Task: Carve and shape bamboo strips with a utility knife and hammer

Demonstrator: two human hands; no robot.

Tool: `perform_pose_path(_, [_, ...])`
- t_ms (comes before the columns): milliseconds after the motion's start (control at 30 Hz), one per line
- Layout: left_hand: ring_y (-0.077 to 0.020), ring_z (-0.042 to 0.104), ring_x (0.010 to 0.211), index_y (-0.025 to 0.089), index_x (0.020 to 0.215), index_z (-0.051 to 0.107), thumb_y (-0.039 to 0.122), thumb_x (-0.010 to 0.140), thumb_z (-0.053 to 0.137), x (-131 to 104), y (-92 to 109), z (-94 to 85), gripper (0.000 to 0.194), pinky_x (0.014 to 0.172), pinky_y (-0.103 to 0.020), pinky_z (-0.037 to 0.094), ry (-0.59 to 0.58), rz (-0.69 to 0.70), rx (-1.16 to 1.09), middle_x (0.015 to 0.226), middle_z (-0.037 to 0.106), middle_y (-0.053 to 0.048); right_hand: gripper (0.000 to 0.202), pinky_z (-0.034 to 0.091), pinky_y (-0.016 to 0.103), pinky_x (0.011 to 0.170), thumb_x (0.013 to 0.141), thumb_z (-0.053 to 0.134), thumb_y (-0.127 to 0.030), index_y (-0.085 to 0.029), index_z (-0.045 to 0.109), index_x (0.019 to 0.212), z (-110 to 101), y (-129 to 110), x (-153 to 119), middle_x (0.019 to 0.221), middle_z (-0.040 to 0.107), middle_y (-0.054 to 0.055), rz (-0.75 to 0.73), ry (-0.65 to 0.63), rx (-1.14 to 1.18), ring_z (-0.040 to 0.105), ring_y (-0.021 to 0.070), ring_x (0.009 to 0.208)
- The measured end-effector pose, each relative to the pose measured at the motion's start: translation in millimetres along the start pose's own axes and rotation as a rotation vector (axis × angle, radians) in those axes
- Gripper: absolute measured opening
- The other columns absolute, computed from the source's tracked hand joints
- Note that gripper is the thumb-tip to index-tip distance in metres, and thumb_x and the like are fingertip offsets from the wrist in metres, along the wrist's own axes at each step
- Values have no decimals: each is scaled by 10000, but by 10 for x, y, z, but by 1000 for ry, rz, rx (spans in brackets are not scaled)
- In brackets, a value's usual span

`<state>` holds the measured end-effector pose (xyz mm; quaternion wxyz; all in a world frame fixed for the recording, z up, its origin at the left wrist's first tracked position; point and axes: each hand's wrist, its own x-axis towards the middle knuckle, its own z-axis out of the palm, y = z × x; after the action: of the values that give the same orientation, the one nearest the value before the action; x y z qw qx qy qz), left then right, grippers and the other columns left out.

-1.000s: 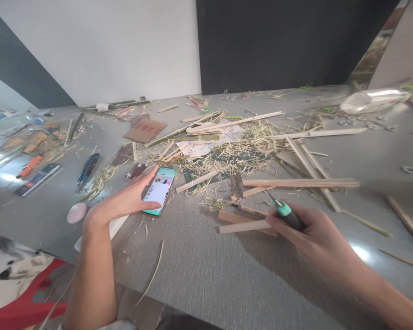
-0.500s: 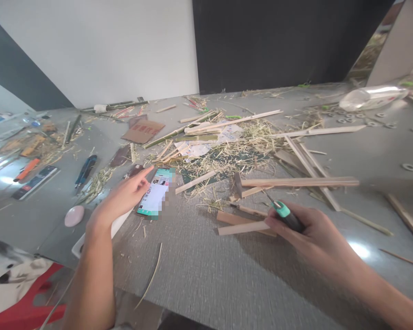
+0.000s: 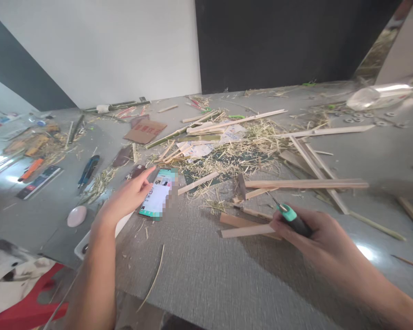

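My left hand [image 3: 132,195] is over the left edge of a lit smartphone [image 3: 158,197], its index finger stretched out towards the top of the phone and the other fingers loosely bent. It grips nothing. Part of the phone is blurred by blocks. My right hand [image 3: 320,233] is closed around a hand tool [image 3: 292,217] with a black and teal handle and a thin metal tip pointing up and left; its exact kind is unclear. Beneath the fingers lies a pale wooden strip [image 3: 244,231], which overlaps a browner strip [image 3: 236,220]. Whether my fingertips touch the strips is unclear.
Wood shavings [image 3: 227,162] and bamboo sticks cover the table's middle. A hammer [image 3: 242,185] lies near the strips. Leftward are a blue utility knife [image 3: 88,172], a pink oval object [image 3: 76,216], another phone [image 3: 39,182] and cardboard [image 3: 145,131]. A clear bottle [image 3: 378,97] lies back right.
The whole view has shifted slightly, so things appear a little further right. Both hands keep nearly the same pose, the left by the phone, the right on the tool.
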<state>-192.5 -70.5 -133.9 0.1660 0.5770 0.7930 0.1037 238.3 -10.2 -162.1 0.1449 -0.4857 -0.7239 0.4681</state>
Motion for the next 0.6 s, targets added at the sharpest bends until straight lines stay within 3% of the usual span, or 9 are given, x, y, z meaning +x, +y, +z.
perform_pose_path(600, [-218, 650, 902, 272, 1671, 292, 424, 1043, 388, -11, -18, -3, 653, 853, -343, 469, -41, 17, -3, 1033, 690, -42, 487, 259, 275, 537, 954, 571, -658, -225, 482, 750, -9, -19, -14, 707, 319, -29, -3, 16, -3, 317, 146, 633])
